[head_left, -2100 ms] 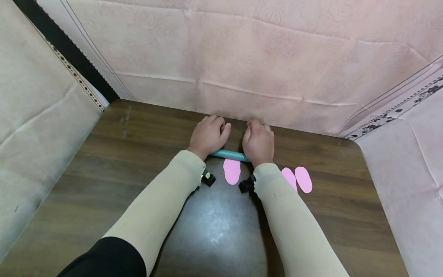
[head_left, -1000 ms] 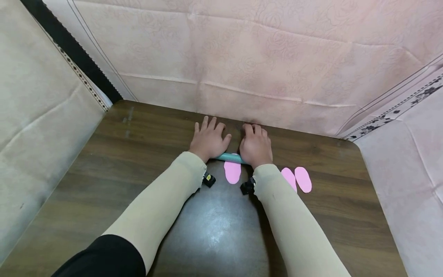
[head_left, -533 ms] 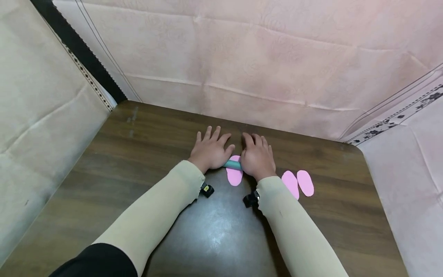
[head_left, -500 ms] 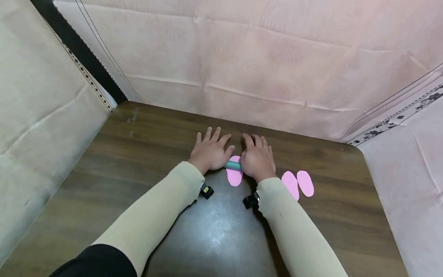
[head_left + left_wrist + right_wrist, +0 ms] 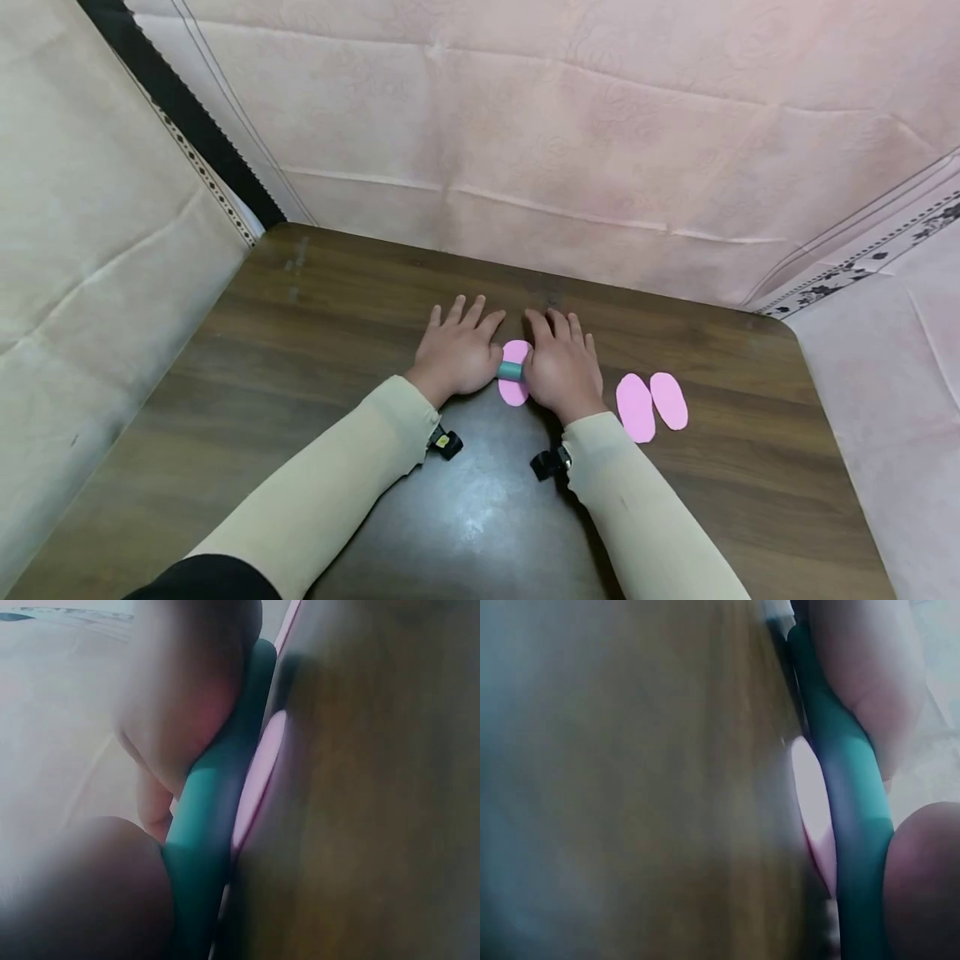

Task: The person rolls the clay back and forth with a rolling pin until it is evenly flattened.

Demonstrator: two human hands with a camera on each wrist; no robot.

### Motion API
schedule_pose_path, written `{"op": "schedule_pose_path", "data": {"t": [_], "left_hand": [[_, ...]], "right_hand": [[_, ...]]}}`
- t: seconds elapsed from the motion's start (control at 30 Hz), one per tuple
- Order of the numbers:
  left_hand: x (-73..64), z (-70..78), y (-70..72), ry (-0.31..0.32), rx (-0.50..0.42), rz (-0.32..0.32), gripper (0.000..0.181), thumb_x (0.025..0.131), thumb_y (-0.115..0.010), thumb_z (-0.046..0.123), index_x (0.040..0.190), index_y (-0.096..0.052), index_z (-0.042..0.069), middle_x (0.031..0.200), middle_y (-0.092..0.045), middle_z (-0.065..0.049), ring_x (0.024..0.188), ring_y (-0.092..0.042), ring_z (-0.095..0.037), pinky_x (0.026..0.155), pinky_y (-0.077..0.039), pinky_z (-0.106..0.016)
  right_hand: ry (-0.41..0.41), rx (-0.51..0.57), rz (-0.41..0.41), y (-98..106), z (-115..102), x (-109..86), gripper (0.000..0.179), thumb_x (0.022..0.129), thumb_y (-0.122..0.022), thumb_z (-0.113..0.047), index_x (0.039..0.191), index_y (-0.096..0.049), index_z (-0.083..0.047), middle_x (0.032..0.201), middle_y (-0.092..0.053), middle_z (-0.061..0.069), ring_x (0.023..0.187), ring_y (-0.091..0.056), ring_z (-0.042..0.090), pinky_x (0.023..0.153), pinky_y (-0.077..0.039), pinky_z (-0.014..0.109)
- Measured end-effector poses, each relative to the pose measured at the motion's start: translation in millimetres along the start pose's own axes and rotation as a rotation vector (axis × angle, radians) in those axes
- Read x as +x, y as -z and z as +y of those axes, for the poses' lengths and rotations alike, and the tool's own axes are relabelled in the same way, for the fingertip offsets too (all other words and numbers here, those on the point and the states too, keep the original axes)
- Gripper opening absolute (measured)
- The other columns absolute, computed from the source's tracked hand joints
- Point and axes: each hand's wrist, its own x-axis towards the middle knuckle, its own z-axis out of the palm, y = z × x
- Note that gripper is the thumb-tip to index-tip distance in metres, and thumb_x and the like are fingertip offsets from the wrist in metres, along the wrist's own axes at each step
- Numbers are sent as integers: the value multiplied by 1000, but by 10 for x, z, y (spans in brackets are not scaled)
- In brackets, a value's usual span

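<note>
A teal rolling pin (image 5: 511, 371) lies across a flat pink oval of what looks like clay (image 5: 514, 394) at mid-table. My left hand (image 5: 457, 354) presses on its left end, fingers straight and spread. On the other end rests my right hand (image 5: 562, 367), fingers extended forward with a slight bend. Both palms cover the pin's ends in the head view. In the left wrist view the pin (image 5: 206, 810) runs beneath the hand, the pink oval (image 5: 260, 776) beside it. The right wrist view shows the pin (image 5: 855, 780) pressed along the oval's edge (image 5: 812, 799).
Two more pink ovals, a larger one (image 5: 635, 408) and a smaller one (image 5: 669, 401), lie side by side right of my right hand. The brown wooden table (image 5: 300, 367) ends at a pale cloth curtain (image 5: 540, 167) behind the hands, with more cloth at both sides.
Both hands have drawn back toward my body with the pin, which now crosses the pink oval's middle. Their curled fingers have straightened, and less of the pin shows between them.
</note>
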Motion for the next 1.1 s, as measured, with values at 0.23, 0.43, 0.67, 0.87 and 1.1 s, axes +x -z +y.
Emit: {"op": "schedule_pose_path", "data": {"t": [0.23, 0.43, 0.67, 0.87, 1.1], "left_hand": [[-133, 40, -31, -36, 14, 11, 61, 117, -32, 45, 177, -40, 31, 189, -23, -5, 177, -15, -38, 140, -15, -68], [-208, 39, -67, -46, 11, 26, 62, 118, -32, 46, 176, -41, 28, 189, -25, -6, 177, -17, -39, 140, -18, -67], [-362, 20, -75, -79, 9, 56, 60, 120, -30, 44, 174, -46, 24, 186, -32, -8, 175, -23, -37, 140, -20, -65], [-502, 36, -87, -115, 3, 106, 58, 121, -35, 44, 171, -50, 21, 182, -41, -11, 173, -32, -37, 139, -24, -65], [-646, 57, -121, -128, 19, 116, 60, 121, -35, 47, 172, -49, 19, 181, -43, -9, 172, -33, -33, 139, -25, -64]], "right_hand": [[3, -5, 33, -16, -22, -144, 54, 116, -42, -28, 169, -48, -24, 178, -42, 19, 170, -31, 49, 133, -29, 75], [15, -6, 51, -36, -41, -227, 54, 116, -42, -27, 169, -48, -23, 176, -44, 19, 169, -35, 48, 132, -31, 75], [32, -32, 73, -89, -67, -319, 54, 114, -48, -27, 168, -49, -23, 173, -48, 19, 167, -39, 47, 130, -34, 76], [43, -28, 112, -96, -88, -432, 52, 114, -48, -25, 166, -52, -22, 171, -52, 18, 166, -43, 46, 130, -36, 75], [41, -24, 118, -99, -112, -593, 53, 115, -47, -27, 167, -52, -20, 173, -52, 16, 167, -44, 39, 126, -40, 75]]}}
